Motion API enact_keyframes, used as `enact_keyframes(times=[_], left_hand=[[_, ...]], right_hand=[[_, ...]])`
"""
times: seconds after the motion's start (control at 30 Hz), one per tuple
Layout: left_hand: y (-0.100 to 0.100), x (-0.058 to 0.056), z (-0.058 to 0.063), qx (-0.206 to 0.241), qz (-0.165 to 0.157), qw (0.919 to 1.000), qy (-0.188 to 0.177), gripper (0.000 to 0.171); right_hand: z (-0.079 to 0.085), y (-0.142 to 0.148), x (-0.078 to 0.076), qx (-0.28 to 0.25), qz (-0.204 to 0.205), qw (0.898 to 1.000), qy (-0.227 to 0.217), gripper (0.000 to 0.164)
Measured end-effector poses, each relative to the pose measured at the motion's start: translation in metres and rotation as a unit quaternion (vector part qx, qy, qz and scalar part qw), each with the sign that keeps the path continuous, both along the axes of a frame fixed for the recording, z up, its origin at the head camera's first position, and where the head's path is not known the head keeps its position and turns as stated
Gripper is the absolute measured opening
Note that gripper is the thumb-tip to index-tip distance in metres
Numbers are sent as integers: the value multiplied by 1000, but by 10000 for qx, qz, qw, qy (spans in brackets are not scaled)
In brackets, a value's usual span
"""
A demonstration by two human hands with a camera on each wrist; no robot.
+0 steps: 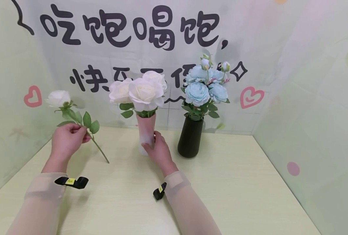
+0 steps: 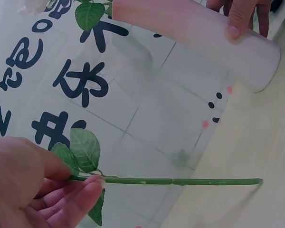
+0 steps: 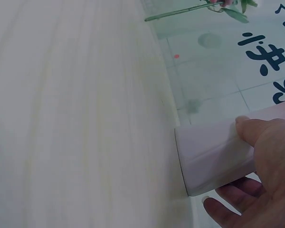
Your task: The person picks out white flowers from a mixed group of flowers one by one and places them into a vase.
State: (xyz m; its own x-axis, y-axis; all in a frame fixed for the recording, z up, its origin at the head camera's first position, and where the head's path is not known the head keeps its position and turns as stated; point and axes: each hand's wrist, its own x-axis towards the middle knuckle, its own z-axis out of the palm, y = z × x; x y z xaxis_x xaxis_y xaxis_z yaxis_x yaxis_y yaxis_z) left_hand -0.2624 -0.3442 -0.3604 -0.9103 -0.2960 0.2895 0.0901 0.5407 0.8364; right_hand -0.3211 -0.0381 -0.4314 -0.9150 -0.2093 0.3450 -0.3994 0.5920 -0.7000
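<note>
On the left of the head view, my left hand [image 1: 68, 138] pinches the green stem [image 2: 190, 181] of a white rose [image 1: 59, 98]; the bare stem end points down to the right. The bloom leans toward the upper left, with leaves just above my fingers. My right hand [image 1: 159, 151] grips the lower part of a pink-and-white vase [image 1: 145, 129], thumb across its near side. Several white roses [image 1: 145, 93] fill that vase above green leaves. In the right wrist view the thumb lies along the vase's pale base [image 3: 211, 154], with the other fingers behind it.
A black vase [image 1: 190, 137] with pale blue flowers [image 1: 198, 93] stands right of my right hand. Behind it all hangs a printed backdrop [image 1: 168, 58] with large black characters. The light wooden table [image 1: 235, 186] meets side walls at left and right.
</note>
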Motion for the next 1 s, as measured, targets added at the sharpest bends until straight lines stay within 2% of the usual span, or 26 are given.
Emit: enact_keyframes(times=[0.3, 0.53, 0.6, 0.7, 0.83, 0.93, 1.0], left_hand=[[10, 0, 11, 754, 314, 9938, 751, 26], [18, 3, 21, 933, 406, 9872, 1232, 26], [21, 4, 25, 1101, 369, 9829, 1426, 24], [25, 7, 34, 1690, 183, 9682, 1835, 20], [30, 8, 47, 2606, -215, 9344, 2419, 16], [35, 9, 57, 2971, -370, 9146, 2717, 15], [39, 10, 64, 3126, -413, 9045, 2872, 15]], right_hand=[[-1, 1, 0, 42, 27, 10000, -45, 68], [0, 0, -1, 49, 24, 10000, -60, 67], [1, -1, 0, 16, 44, 10000, -44, 67], [2, -2, 0, -23, 83, 10000, -39, 67], [2, -2, 1, -22, 62, 9999, -81, 67], [2, -1, 1, -40, 44, 9999, -106, 66], [2, -1, 1, -50, 51, 9999, -119, 66]])
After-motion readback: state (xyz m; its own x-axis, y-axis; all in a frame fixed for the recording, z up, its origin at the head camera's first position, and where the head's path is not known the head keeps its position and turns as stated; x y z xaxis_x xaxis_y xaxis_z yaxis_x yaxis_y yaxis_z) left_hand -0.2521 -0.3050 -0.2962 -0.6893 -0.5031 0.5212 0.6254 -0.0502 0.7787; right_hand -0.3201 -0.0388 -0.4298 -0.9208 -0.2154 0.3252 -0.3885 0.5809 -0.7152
